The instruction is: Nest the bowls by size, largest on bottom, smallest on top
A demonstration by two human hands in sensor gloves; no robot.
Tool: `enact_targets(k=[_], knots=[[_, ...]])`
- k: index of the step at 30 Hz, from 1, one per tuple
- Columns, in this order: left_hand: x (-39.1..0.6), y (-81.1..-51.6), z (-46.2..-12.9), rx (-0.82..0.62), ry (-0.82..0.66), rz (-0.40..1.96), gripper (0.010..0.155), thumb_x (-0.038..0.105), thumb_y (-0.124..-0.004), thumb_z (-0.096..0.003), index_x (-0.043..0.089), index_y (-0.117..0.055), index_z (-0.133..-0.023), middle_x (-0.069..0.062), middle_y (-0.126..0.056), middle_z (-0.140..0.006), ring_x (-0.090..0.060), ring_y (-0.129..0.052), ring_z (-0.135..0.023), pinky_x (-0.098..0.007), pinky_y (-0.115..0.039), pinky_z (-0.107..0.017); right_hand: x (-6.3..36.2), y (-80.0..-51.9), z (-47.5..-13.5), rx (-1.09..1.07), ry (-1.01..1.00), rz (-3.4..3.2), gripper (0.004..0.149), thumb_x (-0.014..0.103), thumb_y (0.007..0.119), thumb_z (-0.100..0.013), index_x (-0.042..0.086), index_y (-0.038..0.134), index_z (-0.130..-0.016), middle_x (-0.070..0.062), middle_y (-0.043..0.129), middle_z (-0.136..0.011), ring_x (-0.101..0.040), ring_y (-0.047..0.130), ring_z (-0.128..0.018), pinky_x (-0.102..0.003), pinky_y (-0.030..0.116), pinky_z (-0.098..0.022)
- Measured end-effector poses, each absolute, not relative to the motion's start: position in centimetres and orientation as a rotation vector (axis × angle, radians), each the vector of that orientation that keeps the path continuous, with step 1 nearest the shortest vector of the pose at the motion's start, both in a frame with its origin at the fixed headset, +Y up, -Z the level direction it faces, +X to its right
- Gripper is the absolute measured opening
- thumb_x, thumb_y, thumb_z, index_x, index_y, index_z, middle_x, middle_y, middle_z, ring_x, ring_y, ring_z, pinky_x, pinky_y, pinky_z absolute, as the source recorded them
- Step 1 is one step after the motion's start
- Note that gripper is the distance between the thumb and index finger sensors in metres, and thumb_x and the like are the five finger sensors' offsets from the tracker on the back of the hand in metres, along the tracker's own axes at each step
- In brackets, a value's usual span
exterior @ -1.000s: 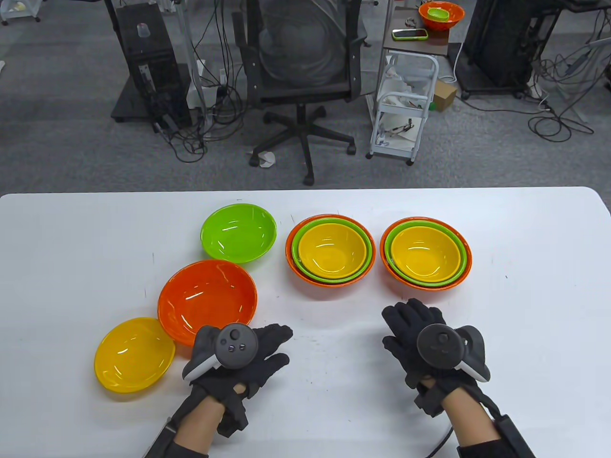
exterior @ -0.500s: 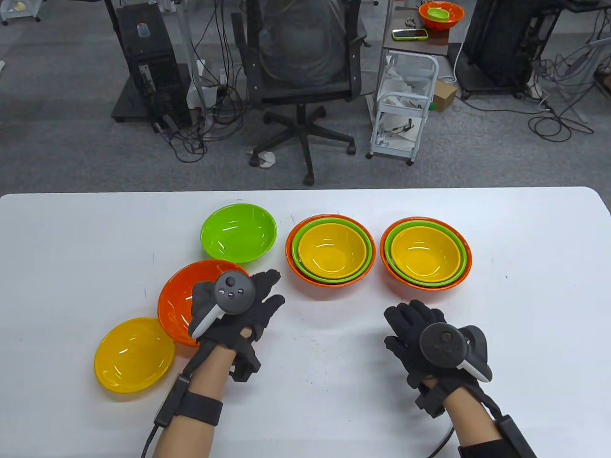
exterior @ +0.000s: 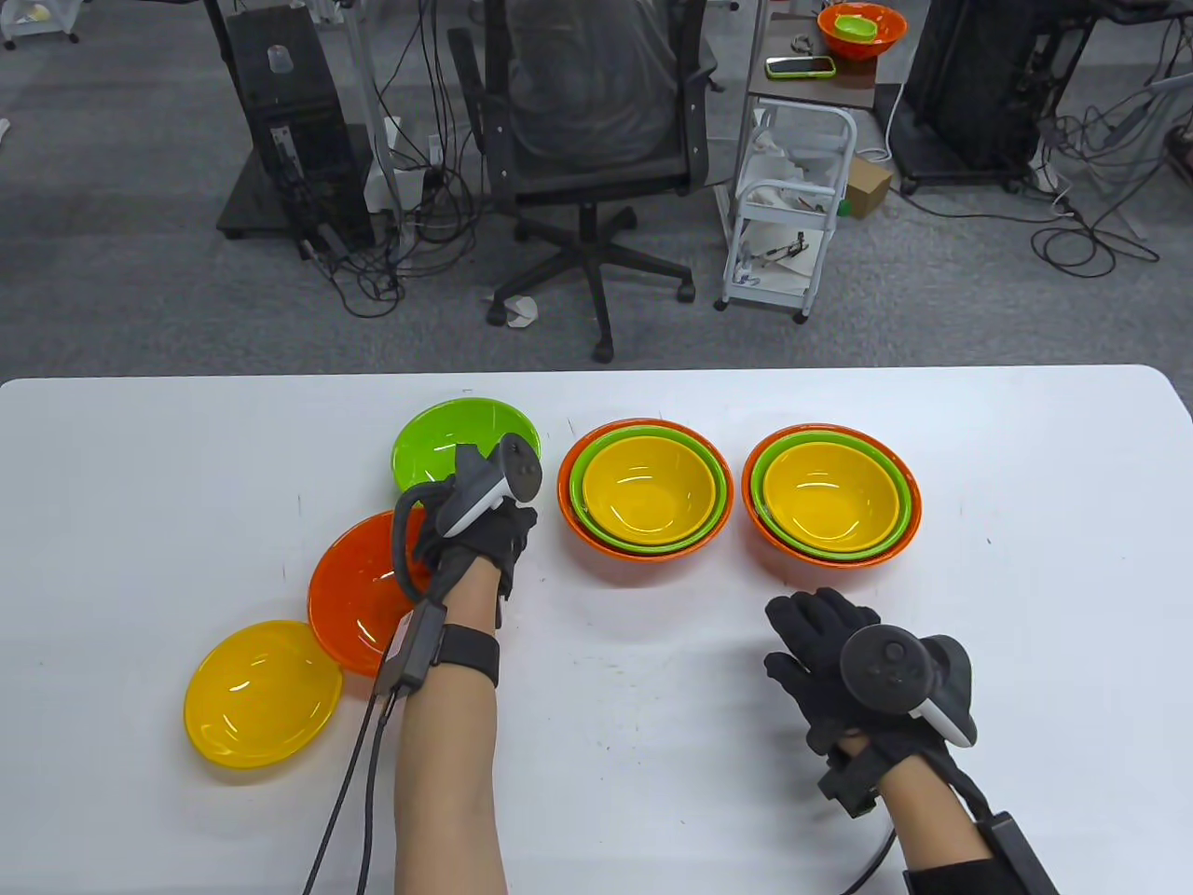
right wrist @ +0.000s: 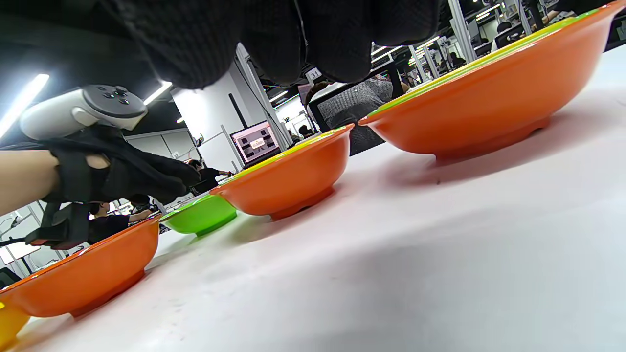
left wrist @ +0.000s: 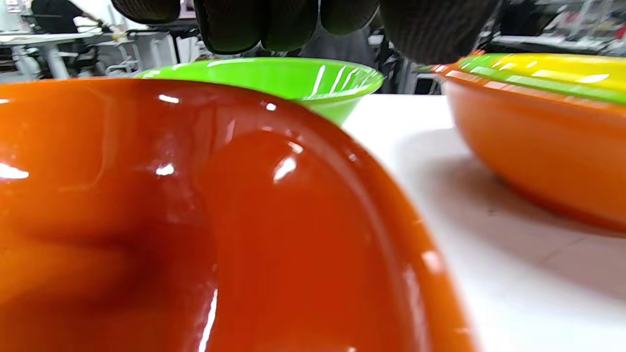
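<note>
Here the left hand (exterior: 485, 531) hovers over the green bowl (exterior: 438, 447), grip unclear; right hand (exterior: 829, 662) lies flat, empty.

The left hand (exterior: 485, 522) is held out over the table on an extended bare forearm, its tracker (exterior: 494, 485) tilted up and away; its fingers (left wrist: 259, 24) are seen curled downward in the left wrist view, and nothing is shown gripped by them. The right hand (exterior: 839, 662) is kept low near the table's front edge, palm down, fingers (exterior: 811, 615) spread forward and loosely extended; its tracker (exterior: 895, 667) is strapped on the back; nothing is held.
</note>
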State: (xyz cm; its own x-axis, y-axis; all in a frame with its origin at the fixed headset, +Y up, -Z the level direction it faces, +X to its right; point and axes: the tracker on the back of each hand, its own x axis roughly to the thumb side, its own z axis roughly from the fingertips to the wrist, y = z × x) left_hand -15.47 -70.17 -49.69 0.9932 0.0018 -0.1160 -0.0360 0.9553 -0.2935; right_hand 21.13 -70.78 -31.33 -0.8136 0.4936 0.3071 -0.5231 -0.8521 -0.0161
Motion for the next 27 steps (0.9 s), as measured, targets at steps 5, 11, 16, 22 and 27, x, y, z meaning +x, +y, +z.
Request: enact_targets(k=[5, 11, 16, 22, 27], knots=[[-15.7, -71.4, -51.3, -0.41, 0.221, 0.004, 0.076, 0.051, -0.073, -0.0529, 0.031, -0.037, -0.116, -0.006, -0.042, -0.123, -0.038, -0.045, -0.116, -0.064, -0.039, -0.081, 21.2, -70.8, -31.3, 0.385, -0.111, 2.559, 0.061, 0.036, 0.077, -0.049, 0.008, 0.067, -0.103, -0.024, 0.063, -0.106, -0.055, 0.047, -0.099, -0.074, 0.037, -0.067], [-16.0, -72.7, -52.3, -0.523, 0.277, -0.078, 0.076, 0.05, -0.072, -0.0544, 0.032, -0.033, -0.117, -0.006, -0.041, -0.124, -0.039, -0.04, -0.117, -0.063, -0.033, -0.082, 21.3, -70.8, -31.3, 0.371, -0.108, 2.548, 0.061, 0.035, 0.077, -0.049, 0.008, 0.067, -0.103, -0.024, 0.063, -0.106, -0.056, 0.048, -0.098, -0.074, 0.037, -0.067], [-15.8, -72.6, -52.8, -0.531, 0.295, -0.096, 0.07, 0.048, -0.072, -0.0546, 0.032, -0.042, -0.116, -0.005, -0.06, -0.118, -0.037, -0.05, -0.115, -0.062, -0.034, -0.082, 21.4, -70.9, -31.3, 0.361, -0.105, 2.547, 0.061, 0.035, 0.077, -0.049, 0.008, 0.067, -0.103, -0.024, 0.063, -0.106, -0.056, 0.048, -0.098, -0.074, 0.037, -0.067], [-15.4, -72.5, -53.0, -0.527, 0.283, -0.119, 0.063, 0.048, -0.073, -0.0542, 0.033, -0.054, -0.113, -0.003, -0.069, -0.11, -0.036, -0.061, -0.109, -0.062, -0.043, -0.082, 21.8, -70.9, -31.4, 0.346, -0.102, 2.539, 0.061, 0.035, 0.077, -0.049, 0.007, 0.067, -0.103, -0.024, 0.063, -0.106, -0.056, 0.048, -0.098, -0.074, 0.037, -0.067], [-14.9, -72.3, -53.0, -0.505, 0.245, -0.151, 0.054, 0.042, -0.073, -0.0563, 0.035, -0.062, -0.108, -0.002, -0.069, -0.107, -0.034, -0.064, -0.106, -0.062, -0.048, -0.083, 21.9, -70.9, -31.4, 0.343, -0.092, 2.529, 0.061, 0.035, 0.076, -0.049, 0.007, 0.067, -0.103, -0.025, 0.063, -0.105, -0.056, 0.049, -0.098, -0.074, 0.037, -0.067]])
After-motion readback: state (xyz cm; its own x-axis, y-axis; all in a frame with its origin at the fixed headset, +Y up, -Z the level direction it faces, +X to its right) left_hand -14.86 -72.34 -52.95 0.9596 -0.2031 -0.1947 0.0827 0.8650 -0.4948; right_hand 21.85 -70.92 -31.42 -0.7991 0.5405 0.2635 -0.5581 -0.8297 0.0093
